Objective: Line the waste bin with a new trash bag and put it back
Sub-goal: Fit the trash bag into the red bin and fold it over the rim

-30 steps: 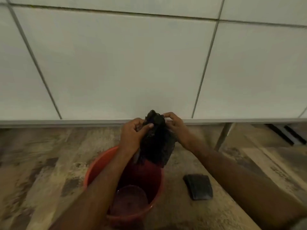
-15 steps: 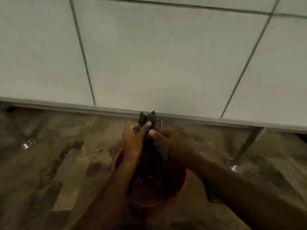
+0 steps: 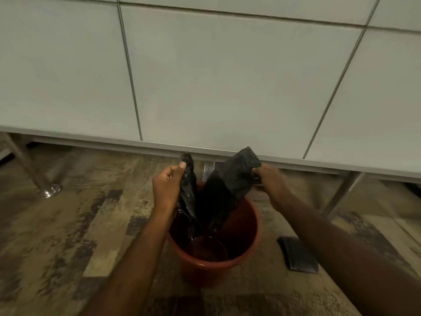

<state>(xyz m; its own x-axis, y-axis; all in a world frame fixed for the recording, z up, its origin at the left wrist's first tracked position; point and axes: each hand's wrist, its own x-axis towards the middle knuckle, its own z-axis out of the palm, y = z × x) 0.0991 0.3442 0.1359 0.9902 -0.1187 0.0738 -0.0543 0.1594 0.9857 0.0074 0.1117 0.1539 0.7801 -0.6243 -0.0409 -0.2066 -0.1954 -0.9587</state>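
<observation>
Trash bag (image 3: 214, 197), black, hangs spread over the red waste bin (image 3: 246, 233) on the floor, left hand (image 3: 167, 188) and right hand (image 3: 272, 181) each clamped on an upper corner.

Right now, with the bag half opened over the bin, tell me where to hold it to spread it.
Hold the black trash bag by its top hem, as now: left hand on the left edge, right hand on the right flap. Pull outward from both sides, since the mouth faces up and the body hangs into the red bin.
</observation>
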